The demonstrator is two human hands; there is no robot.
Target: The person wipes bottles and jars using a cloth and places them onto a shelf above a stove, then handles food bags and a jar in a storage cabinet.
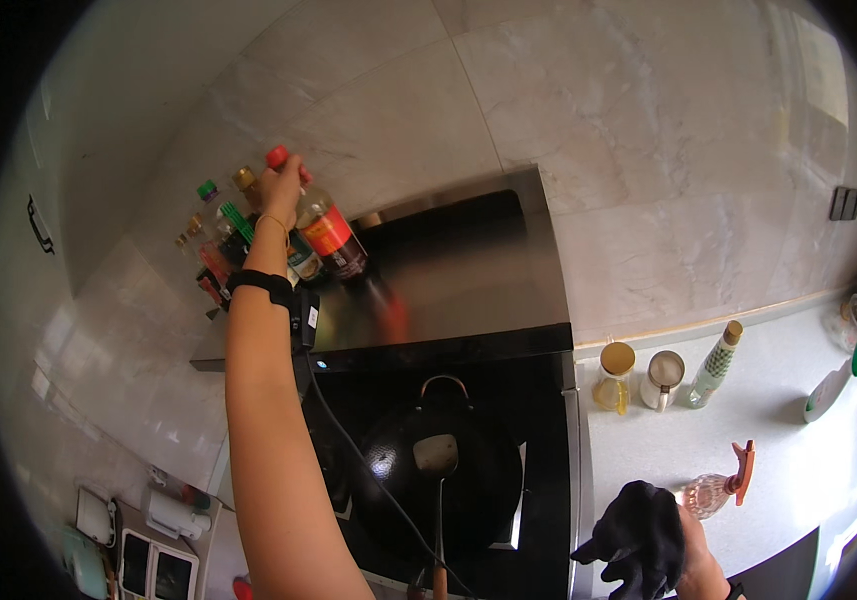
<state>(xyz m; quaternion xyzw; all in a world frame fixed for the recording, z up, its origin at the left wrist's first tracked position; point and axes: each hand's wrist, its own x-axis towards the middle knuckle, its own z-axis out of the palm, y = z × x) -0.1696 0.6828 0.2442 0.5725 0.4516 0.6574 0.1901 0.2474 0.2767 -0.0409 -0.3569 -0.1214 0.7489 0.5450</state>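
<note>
My left hand (284, 184) grips the neck of a soy sauce bottle (331, 236) with a red cap, at the edge of a group of bottles on the steel top above the stove. Beside it stand a green-capped bottle (208, 192) and a gold-capped bottle (244, 178), partly hidden by my arm. At the lower right my right hand (696, 555) holds a bunched black cloth (635, 536), which hides most of its fingers. A pink spray bottle (707, 495) is close beside that hand on the white counter.
Below the steel top, a wok (406, 487) with a spatula (437, 454) sits on the black stove. A black cable (368, 461) hangs across it. A gold-lidded jar (614, 379), a metal-topped container (662, 379), a glass bottle (715, 367) and a white-green brush (833, 390) stand on the right counter.
</note>
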